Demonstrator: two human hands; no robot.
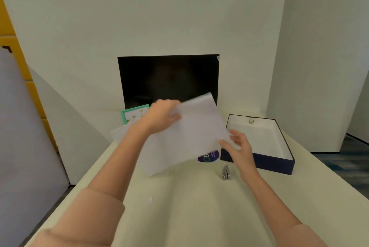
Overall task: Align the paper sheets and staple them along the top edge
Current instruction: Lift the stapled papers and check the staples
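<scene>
Here, a person's left hand (pixel 163 115) pinches the top edge of the tilted paper sheets (pixel 191 132) above the table (pixel 189 206). The right hand (pixel 239 144), fingers spread open, touches their lower right corner, near the stapler (pixel 225 172).

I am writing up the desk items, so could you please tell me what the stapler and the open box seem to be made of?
The stapler looks like metal with a shiny silver finish: it catches bright highlights, though blur hides detail. The open box looks like rigid cardboard, matte dark blue outside and plain white inside: its walls are thin, straight and sharp-cornered.
</scene>
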